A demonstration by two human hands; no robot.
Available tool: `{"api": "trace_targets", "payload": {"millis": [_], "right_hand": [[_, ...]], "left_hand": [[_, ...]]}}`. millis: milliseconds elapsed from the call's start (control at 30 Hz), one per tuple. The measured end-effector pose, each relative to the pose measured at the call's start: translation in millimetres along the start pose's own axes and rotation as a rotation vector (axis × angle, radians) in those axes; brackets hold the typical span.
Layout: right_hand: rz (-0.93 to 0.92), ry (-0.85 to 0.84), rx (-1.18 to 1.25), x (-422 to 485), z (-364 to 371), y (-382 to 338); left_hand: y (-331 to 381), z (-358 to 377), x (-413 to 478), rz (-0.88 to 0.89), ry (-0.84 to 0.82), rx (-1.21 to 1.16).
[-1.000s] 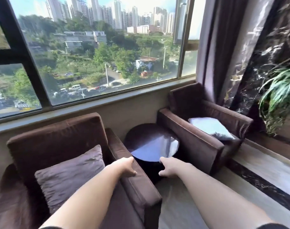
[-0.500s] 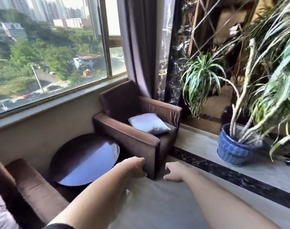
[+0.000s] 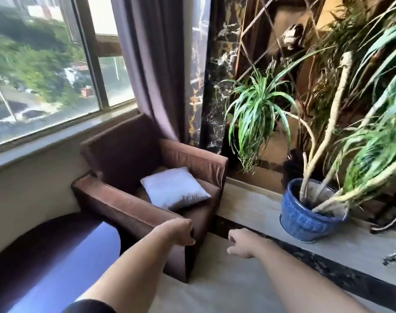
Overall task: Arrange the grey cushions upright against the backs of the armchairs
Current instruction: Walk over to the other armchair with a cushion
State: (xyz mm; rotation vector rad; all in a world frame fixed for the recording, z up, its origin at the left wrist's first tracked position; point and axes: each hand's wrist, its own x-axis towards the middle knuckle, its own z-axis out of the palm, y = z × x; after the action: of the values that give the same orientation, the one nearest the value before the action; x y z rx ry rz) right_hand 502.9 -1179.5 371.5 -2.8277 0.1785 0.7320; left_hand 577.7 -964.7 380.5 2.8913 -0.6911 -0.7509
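One grey cushion (image 3: 175,188) flat on armchair (image 3: 133,168), corner toward front | both hands' grip loosely curled, empty: left hand (image 3: 180,231), right hand (image 3: 242,243)

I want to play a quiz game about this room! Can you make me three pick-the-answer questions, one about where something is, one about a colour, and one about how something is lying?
1. Where is the grey cushion?
A. on the armchair seat
B. on the floor
C. on the round table

2. What colour is the plant pot?
A. red
B. blue
C. white

3. How is the cushion lying?
A. upright against the chair back
B. flat on the seat
C. held in a hand

Answers: 1 A, it rests between the armrests. 2 B, its glaze is blue. 3 B, it lies flat, and the left hand and right hand hold nothing.
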Motion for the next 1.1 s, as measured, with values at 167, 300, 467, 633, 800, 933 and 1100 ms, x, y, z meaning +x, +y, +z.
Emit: {"api": "trace_targets", "payload": {"millis": [167, 300, 467, 633, 800, 933, 1100], "right_hand": [[0.023, -0.05, 0.035, 74, -32, 41], [0.024, -0.097, 0.062, 145, -58, 78], [-0.035, -0.102, 0.049, 248, -107, 135], [-0.096, -0.134, 0.085, 331, -155, 159], [-0.222, -0.178, 0.0, 412, -186, 140], [-0.319, -0.244, -0.121, 480, -210, 110], [-0.372, -0.261, -0.24, 562, -237, 76]], "left_hand": [[10, -28, 87, -0.026, -0.034, 0.047], [16, -41, 163, -0.025, -0.077, 0.08], [36, -69, 253, -0.119, -0.046, -0.002], [47, -98, 323, -0.229, -0.052, -0.142], [25, -118, 371, -0.322, -0.069, -0.218], [-14, -121, 412, -0.436, -0.055, -0.349], [-74, -121, 464, -0.519, -0.075, -0.46]]}}
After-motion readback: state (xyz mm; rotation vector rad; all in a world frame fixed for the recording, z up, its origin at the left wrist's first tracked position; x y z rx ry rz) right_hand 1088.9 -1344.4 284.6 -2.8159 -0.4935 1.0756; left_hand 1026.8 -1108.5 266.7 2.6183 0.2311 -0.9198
